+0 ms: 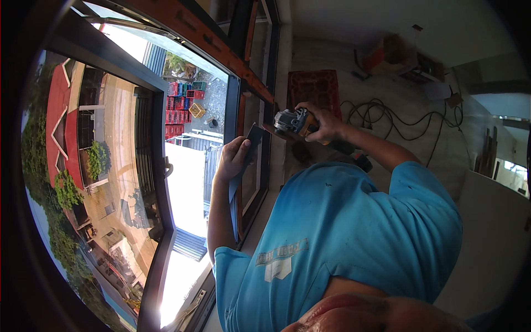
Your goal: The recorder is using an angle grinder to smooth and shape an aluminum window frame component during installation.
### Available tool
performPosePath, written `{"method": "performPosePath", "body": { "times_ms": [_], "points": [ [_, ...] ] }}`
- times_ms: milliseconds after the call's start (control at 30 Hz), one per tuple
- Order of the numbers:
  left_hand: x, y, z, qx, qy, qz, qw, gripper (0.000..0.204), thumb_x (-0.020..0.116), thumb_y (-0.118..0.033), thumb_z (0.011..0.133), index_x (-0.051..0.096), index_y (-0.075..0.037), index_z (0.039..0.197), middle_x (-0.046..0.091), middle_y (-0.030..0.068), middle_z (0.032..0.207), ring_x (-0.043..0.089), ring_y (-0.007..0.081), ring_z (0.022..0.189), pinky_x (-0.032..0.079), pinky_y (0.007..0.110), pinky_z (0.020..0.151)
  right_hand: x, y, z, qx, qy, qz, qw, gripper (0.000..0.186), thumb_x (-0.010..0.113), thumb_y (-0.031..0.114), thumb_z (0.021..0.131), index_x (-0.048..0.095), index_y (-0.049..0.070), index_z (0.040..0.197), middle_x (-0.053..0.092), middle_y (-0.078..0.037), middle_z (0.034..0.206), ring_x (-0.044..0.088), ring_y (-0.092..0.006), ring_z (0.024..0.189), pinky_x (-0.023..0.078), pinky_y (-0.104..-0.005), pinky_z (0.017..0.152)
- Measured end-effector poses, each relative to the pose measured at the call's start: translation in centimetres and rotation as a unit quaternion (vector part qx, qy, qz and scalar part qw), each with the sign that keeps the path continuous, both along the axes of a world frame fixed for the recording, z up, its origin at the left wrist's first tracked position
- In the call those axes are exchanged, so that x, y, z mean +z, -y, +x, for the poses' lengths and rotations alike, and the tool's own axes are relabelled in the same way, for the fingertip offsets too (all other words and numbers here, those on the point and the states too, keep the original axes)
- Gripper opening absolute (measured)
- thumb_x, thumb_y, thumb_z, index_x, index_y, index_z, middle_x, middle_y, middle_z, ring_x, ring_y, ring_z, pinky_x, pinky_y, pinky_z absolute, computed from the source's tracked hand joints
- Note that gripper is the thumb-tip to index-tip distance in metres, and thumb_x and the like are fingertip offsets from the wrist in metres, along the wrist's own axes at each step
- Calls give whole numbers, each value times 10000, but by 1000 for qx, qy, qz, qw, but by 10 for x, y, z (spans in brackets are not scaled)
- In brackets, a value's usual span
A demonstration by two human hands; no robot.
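Note:
My left hand point(234, 158) is closed around a long, thin flat strip point(255, 134), dark at its far end and bluish lower down, held up at the window opening. My right hand point(326, 125) grips an angle grinder point(292, 120) with a grey metal head and a yellow-and-black body. The grinder's head faces the strip's far end, with a small gap between them. Whether its disc is spinning cannot be made out. Part of the strip is hidden behind my left hand and forearm.
To the left stands an open window sash point(160, 249) with a dark frame. An orange-covered frame bar point(207, 36) crosses above. A red crate point(313, 83), tangled black cable point(409, 133) and cardboard box point(390, 52) lie on the floor. Coloured crates point(177, 116) are stacked outside.

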State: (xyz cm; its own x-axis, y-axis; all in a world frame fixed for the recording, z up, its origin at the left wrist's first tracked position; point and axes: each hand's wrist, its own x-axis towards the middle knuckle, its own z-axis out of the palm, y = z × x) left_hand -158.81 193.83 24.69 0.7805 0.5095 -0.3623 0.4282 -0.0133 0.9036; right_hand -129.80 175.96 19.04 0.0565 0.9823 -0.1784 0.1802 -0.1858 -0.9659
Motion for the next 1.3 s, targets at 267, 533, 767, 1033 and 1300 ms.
{"method": "performPosePath", "body": {
  "times_ms": [267, 533, 767, 1033, 1300],
  "points": [
    [0, 2, -2, -5, 14, -20, 1000, 307, 506, -263, 1051, 575, -10, 1210, 668, 84, 896, 648, 118, 847, 516, 268, 746, -1, 10, 4, -32, -51, 24, 998, 907, 784, 104, 624, 383, 163, 1436, 593, -89, 1194, 592, -278, 1133, 448, -392, 1017],
    [16, 2, 24, -55, 7, 42, 998, 461, 627, -224, 989, 466, -59, 1388, 632, 85, 1039, 602, 129, 959, 471, 287, 873, -95, 70, 70, -119, -359, -108, 919, 660, 537, 255, 799, 395, 33, 1404, 616, -221, 1131, 683, -329, 916, 576, -422, 807],
    [26, 5, 75, -144, -26, -85, 986, 480, 644, -148, 965, 481, -67, 1410, 640, 78, 1101, 592, 137, 1049, 469, 305, 937, -37, 107, 99, -138, -450, -64, 880, 698, 524, 311, 821, 373, -19, 1417, 623, -266, 1143, 677, -348, 919, 568, -429, 819],
    [23, 34, 136, -48, -84, -57, 994, 367, 635, -293, 996, 530, -29, 1228, 643, 91, 1070, 572, 120, 993, 452, 279, 913, -57, 140, 146, -154, -523, -65, 836, 646, 659, 318, 792, 492, -61, 1287, 655, -192, 1063, 694, -282, 886, 566, -386, 824],
    [17, 84, 229, -63, -207, 84, 973, 470, 720, -326, 916, 492, -5, 1172, 641, 133, 932, 590, 181, 892, 483, 320, 812, -154, 111, 231, -132, -453, -206, 857, 630, 737, 194, 811, 447, -8, 1332, 641, -140, 1065, 678, -218, 866, 597, -350, 724]
  ]
}}
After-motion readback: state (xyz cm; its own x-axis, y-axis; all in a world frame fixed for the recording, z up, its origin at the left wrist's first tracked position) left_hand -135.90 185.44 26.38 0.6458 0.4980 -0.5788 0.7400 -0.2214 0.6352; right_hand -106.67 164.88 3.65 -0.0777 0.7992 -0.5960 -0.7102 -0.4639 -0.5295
